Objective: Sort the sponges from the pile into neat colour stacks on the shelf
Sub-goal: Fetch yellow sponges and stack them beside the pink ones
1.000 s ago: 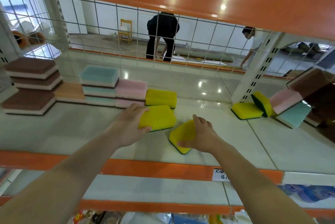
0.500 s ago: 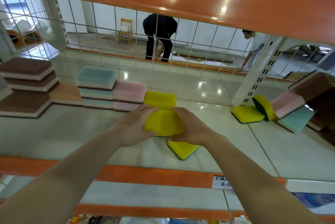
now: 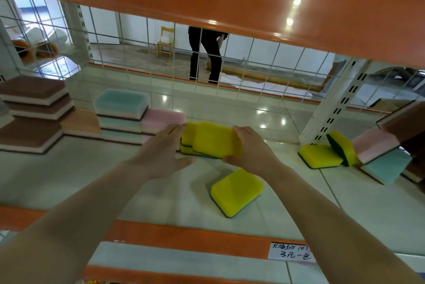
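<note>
beside the pink stack (image 3: pixel 162 120), right hand (image 3: pixel 249 149) grips a yellow sponge (image 3: pixel 215 140), left hand (image 3: pixel 161 152) open; skewed, it may slide off.

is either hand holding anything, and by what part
The right hand grips the top yellow rectangular sponge by its right end; the left hand is open, holding nothing.

Right hand (image 3: pixel 249 150) gripping yellow sponge (image 3: pixel 215 140) over yellow stack (image 3: pixel 189 140), left hand (image 3: pixel 161 153) flat alongside

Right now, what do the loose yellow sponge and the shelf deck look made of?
Loose yellow sponge: looks like soft matte foam, with a thin dark green layer underneath, probably a scouring pad. Shelf deck: glossy white surface, likely painted metal; it mirrors the ceiling lights.
</note>
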{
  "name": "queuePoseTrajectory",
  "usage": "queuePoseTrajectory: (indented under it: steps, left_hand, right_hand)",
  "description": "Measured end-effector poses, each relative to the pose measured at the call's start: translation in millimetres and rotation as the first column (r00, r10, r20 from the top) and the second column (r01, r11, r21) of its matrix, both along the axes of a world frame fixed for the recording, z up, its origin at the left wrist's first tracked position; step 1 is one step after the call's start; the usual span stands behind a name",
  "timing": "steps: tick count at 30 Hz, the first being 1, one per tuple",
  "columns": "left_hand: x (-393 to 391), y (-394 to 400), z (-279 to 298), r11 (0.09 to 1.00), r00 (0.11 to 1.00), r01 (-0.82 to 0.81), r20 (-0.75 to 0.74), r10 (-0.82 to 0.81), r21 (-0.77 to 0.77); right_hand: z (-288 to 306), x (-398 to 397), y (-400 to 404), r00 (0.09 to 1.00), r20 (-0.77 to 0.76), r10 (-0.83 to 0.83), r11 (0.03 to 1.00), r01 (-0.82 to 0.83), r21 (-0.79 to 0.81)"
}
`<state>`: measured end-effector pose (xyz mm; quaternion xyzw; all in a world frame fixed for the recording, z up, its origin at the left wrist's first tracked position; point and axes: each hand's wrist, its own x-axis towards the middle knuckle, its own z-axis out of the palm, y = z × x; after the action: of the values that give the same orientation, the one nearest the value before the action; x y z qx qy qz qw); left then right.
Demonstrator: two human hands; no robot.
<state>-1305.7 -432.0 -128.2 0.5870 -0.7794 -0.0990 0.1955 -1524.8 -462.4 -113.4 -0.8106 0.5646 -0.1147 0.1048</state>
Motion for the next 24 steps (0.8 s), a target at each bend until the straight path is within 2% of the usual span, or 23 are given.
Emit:
queuePoseTrajectory:
  steps: [8, 14, 24]
  left_hand:
    - [8.6, -18.2, -2.9, 0.994, 0.975, -0.111, 0.195, 0.105, 0.02]
    - [7.7, -31.4, -1.2, 0.997, 0.923, -0.077, 0.379, 0.07, 0.003]
    - [12.2, -40.0, -9.1, 0.996, 0.942, -0.088, 0.328, 0.073, 0.03]
  right_hand:
    - [7.2, -0.2, -26.5, 0.998, -0.047, -0.04, 0.999, 0.04, -0.001]
    - [9.6, 9.8, -45.8, 0.998, -0.055, -0.022, 0.999, 0.024, 0.039]
    - [5.3, 24.6, -59.8, 0.999, 0.016, 0.028, 0.998, -0.029, 0.056]
